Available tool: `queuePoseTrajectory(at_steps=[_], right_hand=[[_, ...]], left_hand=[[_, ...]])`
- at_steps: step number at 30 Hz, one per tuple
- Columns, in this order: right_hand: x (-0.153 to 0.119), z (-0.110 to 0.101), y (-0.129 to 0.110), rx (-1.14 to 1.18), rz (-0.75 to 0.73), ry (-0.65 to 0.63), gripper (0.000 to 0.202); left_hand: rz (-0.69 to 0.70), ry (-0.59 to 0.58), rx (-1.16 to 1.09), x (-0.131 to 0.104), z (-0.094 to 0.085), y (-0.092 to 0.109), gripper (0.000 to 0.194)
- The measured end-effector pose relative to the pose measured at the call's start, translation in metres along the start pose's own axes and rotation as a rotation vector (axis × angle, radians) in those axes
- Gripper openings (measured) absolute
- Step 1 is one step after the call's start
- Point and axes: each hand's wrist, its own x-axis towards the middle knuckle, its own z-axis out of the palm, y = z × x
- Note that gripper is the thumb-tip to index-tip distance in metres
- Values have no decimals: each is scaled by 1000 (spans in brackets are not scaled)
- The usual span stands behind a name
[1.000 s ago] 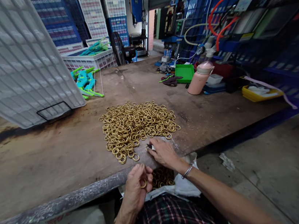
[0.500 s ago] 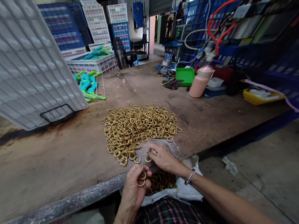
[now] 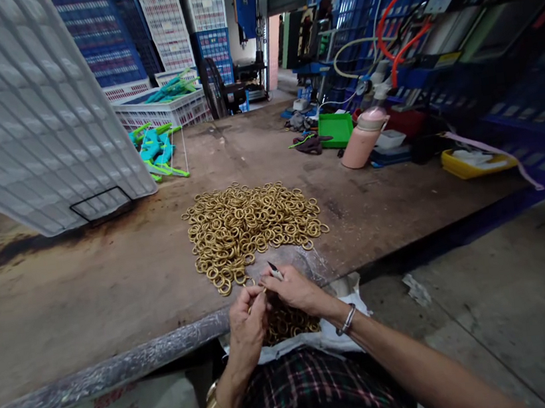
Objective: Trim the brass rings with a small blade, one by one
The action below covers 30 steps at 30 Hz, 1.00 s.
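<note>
A wide pile of brass-coloured rings [image 3: 254, 216] lies on the brown table just beyond my hands. My left hand [image 3: 248, 321] is closed at the table's edge, its fingertips pinching a ring that is mostly hidden. Touching it at the fingertips is my right hand [image 3: 291, 288], closed round a small knife [image 3: 275, 271] with a dark pointed tip, which sticks up between thumb and fingers. Below both hands, more rings [image 3: 293, 322] fill an open white sack [image 3: 337, 336] at my lap.
A white ribbed crate [image 3: 40, 114] stands tilted at the left. Teal and green plastic parts [image 3: 160, 152] are behind it. To the right are a green tray [image 3: 336, 130], a pink bottle [image 3: 362, 142] and a yellow tray [image 3: 475, 164]. The table's front edge [image 3: 108, 373] runs across the lower left.
My hands have come together. My left hand, earlier with rings showing in its fingers, has turned and risen to my right fingertips. The knife tip now points up.
</note>
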Motion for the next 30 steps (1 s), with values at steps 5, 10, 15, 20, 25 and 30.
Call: queuePoseTrajectory(at_steps=[5, 10, 15, 20, 25, 30], right_hand=[[0, 2, 4, -96, -69, 35, 19], [0, 3, 5, -108, -91, 27, 20], [1, 1, 5, -190, -109, 96, 23], [-6, -1, 9, -648, -245, 66, 15], [-12, 3, 8, -926, -257, -28, 23], [-11, 7, 3, -984, -229, -44, 26]], left_hand=[[-125, -53, -155, -1, 0, -2, 30], [-113, -71, -148, -2, -1, -2, 30], [-123, -73, -240, -3, 0, 1, 28], [-101, -51, -238, -2, -1, 0, 28], [-83, -12, -186, -2, -3, 0, 31], [-72, 20, -153, -4, -3, 3, 33]])
